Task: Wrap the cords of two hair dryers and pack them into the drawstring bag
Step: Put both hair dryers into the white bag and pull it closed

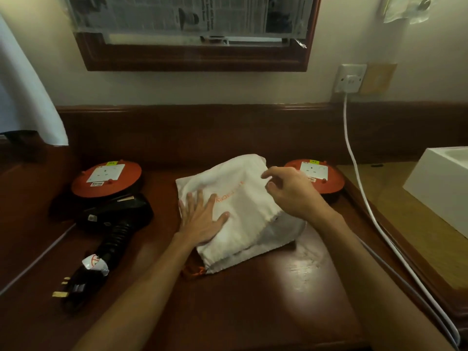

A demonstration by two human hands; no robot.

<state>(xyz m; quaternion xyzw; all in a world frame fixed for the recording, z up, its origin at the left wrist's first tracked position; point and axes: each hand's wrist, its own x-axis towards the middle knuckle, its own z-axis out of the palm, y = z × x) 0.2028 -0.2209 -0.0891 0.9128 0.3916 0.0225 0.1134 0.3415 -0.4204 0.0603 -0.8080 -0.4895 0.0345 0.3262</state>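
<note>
A white drawstring bag (243, 198) with orange lettering lies in the middle of the dark wooden table (253, 300), its orange cord (196, 271) at the near end. My left hand (200, 219) lies flat on the bag's left side, fingers spread. My right hand (291, 191) hovers over the bag's right edge, fingers loosely curled, empty. A black hair dryer (114, 214) lies to the left with its cord wound around the handle and its plug (73, 287) nearest me. What the bag holds is hidden.
Two orange round socket reels stand at the back, one on the left (106, 178) and one on the right (316, 173). A white cable (364, 198) runs from the wall socket (350, 78) down the table's right edge. A white box (440, 183) sits at far right.
</note>
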